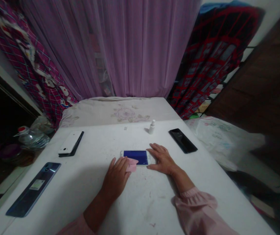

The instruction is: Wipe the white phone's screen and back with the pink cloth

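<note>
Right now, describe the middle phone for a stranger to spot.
On the white table, look between the left hand and right hand. A white phone lies there sideways, screen lit blue. Unlike the phones near the edges, it touches a pink cloth.

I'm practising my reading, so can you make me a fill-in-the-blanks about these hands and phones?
1. The left hand holds a ____ cloth against a white phone.
2. The phone's screen is ____.
3. The right hand touches the phone's ____ end.
4. A small white bottle stands ____ on the table.

Missing words: pink, blue, right, upright.
</note>
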Available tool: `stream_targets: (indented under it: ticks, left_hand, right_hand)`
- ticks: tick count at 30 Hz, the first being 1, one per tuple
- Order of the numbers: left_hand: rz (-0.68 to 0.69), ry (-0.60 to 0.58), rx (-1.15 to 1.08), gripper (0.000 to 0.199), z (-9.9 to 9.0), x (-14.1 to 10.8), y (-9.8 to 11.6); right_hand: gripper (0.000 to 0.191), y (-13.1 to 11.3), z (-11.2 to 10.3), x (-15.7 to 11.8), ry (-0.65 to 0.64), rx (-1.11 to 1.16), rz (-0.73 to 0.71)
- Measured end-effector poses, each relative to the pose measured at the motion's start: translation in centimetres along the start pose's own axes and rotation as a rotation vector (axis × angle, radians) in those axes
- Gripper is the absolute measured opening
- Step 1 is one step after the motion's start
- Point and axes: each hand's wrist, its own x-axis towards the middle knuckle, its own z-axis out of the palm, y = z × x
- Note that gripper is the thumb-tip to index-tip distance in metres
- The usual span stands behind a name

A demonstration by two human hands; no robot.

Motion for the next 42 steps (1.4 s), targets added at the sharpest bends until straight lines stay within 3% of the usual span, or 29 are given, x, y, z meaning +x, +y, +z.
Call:
stream_targets:
  ticks: [5,12,17,21,24,29,33,38,42]
  left_hand:
    - [-0.032,0.057,-0.024,0.039,1.0,2.3,-1.0]
    - [-0.007,0.101,-0.022,0.041,2.2,2.9,-2.2]
    - [-0.038,0.052,0.006,0.041,2.4,4.1,-2.7]
    - [-0.070,0.047,0.020,0.041,2.5,4.4,-2.6]
    - [-0.080,0.042,0.012,0.041,2.5,4.2,-2.4]
    - [-0.070,0.055,-0.015,0.042,2.6,3.9,-2.4]
    - [-0.073,0.071,-0.036,0.042,2.7,3.8,-2.4]
    - [-0.033,0.114,-0.057,0.040,2.2,3.4,-1.2]
    - [-0.037,0.050,-0.078,0.038,1.3,3.4,1.0]
  right_hand:
    - [0.080,0.1,-0.1,0.0,-0.010,0.002,0.010]
    - [0.091,-0.8,0.5,0.2,0.026,0.063,-0.040]
    - [0.070,-2.1,1.4,0.7,0.163,0.075,-0.029]
    - [0.067,-2.1,1.5,0.9,0.219,0.066,0.007]
    - [0.065,-1.6,1.6,0.4,0.252,0.096,-0.052]
    - [0.034,-1.0,2.0,-1.4,0.343,0.097,-0.148]
    - [0.028,-1.7,1.6,-2.1,0.341,0.017,-0.150]
    - [0.031,-2.7,0.9,-2.0,0.341,-0.055,-0.145]
    - [0.030,-2.9,0.9,-1.9,0.340,-0.050,-0.134]
